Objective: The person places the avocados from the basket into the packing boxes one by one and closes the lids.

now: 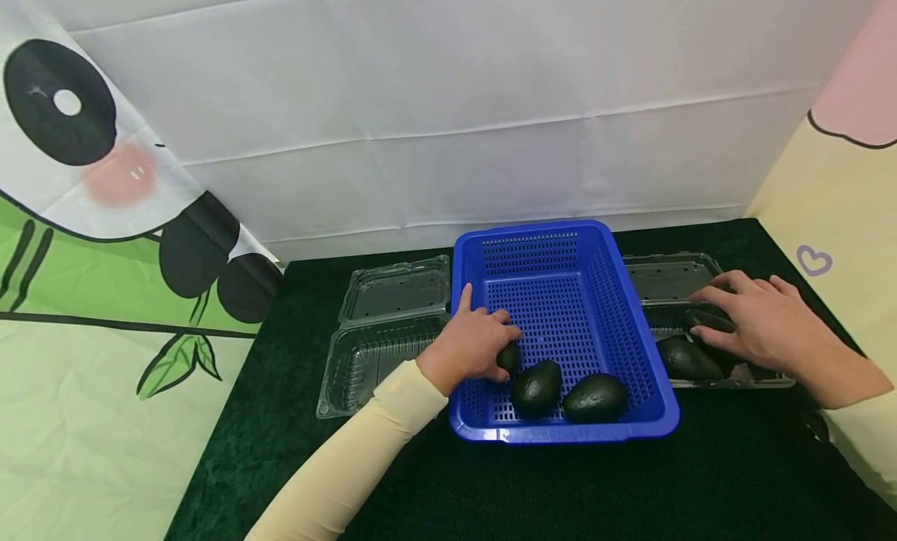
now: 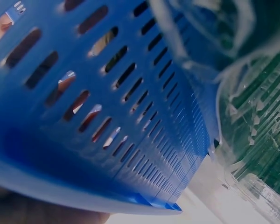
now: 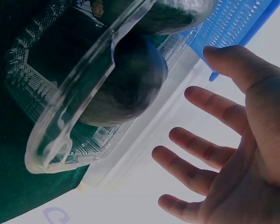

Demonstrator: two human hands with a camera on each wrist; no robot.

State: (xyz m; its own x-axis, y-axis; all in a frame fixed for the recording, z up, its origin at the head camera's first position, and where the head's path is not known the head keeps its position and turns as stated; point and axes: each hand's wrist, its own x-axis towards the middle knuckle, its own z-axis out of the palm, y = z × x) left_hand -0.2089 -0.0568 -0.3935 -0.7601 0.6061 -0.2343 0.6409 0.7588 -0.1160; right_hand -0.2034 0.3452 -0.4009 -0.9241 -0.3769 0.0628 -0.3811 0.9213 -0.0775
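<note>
Inside the blue basket point(image 1: 641, 430), my left hand point(image 1: 473, 344) holds a dark green avocado point(image 1: 509, 358) between thumb and fingers, with the outer finger stretched out. Two more avocados lie beside it: one point(image 1: 537, 388) near the middle of the basket's front end, another point(image 1: 596, 398) to its right. The left wrist view shows only the basket's slotted side, hiding the grip. My right hand point(image 1: 760, 323) hovers over the right clear plastic clamshell point(image 1: 767, 381). Its fingers are spread and clear of the avocados in the right wrist view. That clamshell holds an avocado point(image 1: 689, 359) and another point(image 3: 130, 81).
An open-lidded clear clamshell point(image 1: 381, 354) stands against the basket's left side. Dark green cloth point(image 1: 532, 494) covers the table. A white sheet point(image 1: 448, 136) hangs behind, and printed cloths point(image 1: 91, 292) close off the sides.
</note>
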